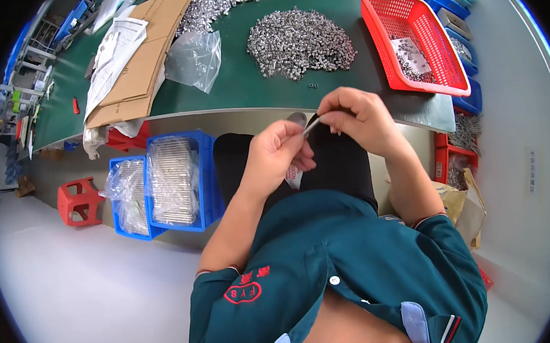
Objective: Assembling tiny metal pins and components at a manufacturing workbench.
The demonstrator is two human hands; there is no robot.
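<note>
Over my lap, just off the table's near edge, both hands meet at a thin silvery metal rod (311,127). My left hand (278,151) is closed, thumb and forefinger pinching the rod's lower left end. My right hand (359,118) is closed too, its fingertips pinching the upper right end, where a small dark part shows. Whether something else is inside the fingers is hidden. Beyond the hands, a heap of small shiny metal parts (301,44) lies on the green table (244,91). Two small loose pieces (313,86) rest between the heap and the edge.
A red plastic basket (377,37) with small parts stands on the table's right. Flattened cardboard (134,76), papers (111,62) and a clear plastic bag (196,59) lie left. Blue crates (206,176) of wrapped metal rods and a red stool (79,201) are on the floor.
</note>
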